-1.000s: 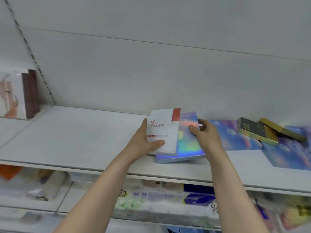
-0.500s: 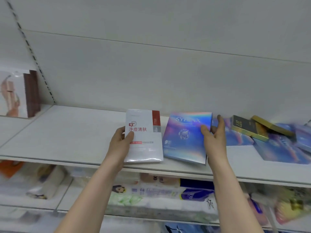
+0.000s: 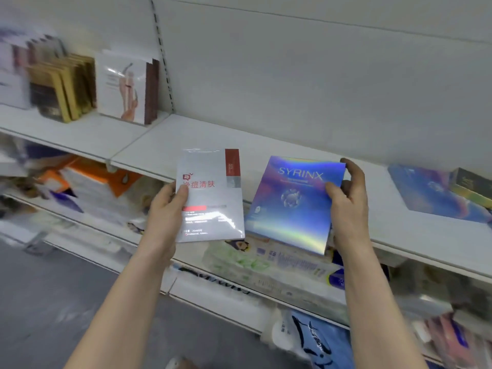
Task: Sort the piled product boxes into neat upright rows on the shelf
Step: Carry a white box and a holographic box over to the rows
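Note:
My left hand [image 3: 166, 209] grips a white box with a red corner strip [image 3: 211, 195] by its left edge, held upright in front of the shelf [image 3: 186, 139]. My right hand [image 3: 348, 206] grips a blue holographic SYRINX box [image 3: 292, 203] by its right edge, also lifted off the shelf and facing me. More blue boxes [image 3: 431, 193] lie flat on the shelf at the right with a dark gold-edged box [image 3: 471, 182] on top. Upright rows stand at the far left: gold-edged boxes [image 3: 64, 89] and a white box with a brown spine [image 3: 125, 89].
The white back panel rises behind the shelf. A slotted upright [image 3: 162, 54] divides the left bay from the middle one. Lower shelves [image 3: 266, 265] hold packed goods, blurred. Grey floor [image 3: 53, 302] shows at lower left.
Both boxes have been lifted off the shelf and pulled toward me, now held side by side. My view has swung left, bringing the upright rows at the left into sight.

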Tool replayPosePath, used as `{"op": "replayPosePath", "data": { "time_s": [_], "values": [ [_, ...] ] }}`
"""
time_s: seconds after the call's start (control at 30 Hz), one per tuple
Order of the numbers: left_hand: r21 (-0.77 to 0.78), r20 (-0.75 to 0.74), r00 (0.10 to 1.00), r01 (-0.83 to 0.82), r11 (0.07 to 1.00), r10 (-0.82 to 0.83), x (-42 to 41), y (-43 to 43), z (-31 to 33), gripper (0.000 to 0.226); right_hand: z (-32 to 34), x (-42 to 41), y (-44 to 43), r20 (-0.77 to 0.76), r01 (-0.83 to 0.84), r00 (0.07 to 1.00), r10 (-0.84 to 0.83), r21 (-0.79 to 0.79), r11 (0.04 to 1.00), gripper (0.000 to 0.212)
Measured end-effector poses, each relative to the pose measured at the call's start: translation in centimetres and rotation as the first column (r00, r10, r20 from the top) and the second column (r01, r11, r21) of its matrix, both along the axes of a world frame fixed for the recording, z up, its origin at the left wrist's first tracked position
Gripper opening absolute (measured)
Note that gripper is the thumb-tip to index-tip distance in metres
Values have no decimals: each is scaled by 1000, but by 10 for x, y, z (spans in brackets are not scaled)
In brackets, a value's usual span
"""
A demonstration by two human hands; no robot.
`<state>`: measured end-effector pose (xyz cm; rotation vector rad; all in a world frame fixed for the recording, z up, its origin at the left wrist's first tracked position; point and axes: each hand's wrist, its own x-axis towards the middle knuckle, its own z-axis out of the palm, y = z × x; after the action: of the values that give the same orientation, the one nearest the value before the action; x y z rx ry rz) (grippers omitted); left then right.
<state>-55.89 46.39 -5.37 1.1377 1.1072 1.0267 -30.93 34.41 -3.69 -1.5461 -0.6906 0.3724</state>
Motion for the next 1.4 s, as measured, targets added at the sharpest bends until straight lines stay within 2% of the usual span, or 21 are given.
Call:
{"op": "replayPosePath", "data": {
  "time_s": [0.4,0.57,0.8,1.0,1.13,1.3,1.4],
  "values": [
    [-98,-54,976,-215,972,211,-190,58,-29,24,-16,-186,102,155,-214,963,222,-65,975,27],
    [-59,-103,961,-263,963,256,-280,98,-42,22,-32,-278,159,203,-323,919,339,-108,940,28],
    [3,-121,933,-341,940,339,-378,153,-36,18,-29,-377,238,222,-365,895,386,-132,922,26],
    [13,-120,898,-425,905,423,-435,202,-41,18,-17,-431,308,229,-423,870,437,-110,899,26],
    [14,-98,875,-475,880,474,-464,241,-44,10,-17,-461,360,220,-471,849,480,-96,877,23],
    [1,-78,847,-527,850,526,-500,311,-41,20,-18,-499,438,197,-547,810,552,-84,833,23],
    [31,-83,835,-544,838,545,-519,361,-33,19,-11,-522,489,207,-567,799,564,-51,822,25]
  ]
}}
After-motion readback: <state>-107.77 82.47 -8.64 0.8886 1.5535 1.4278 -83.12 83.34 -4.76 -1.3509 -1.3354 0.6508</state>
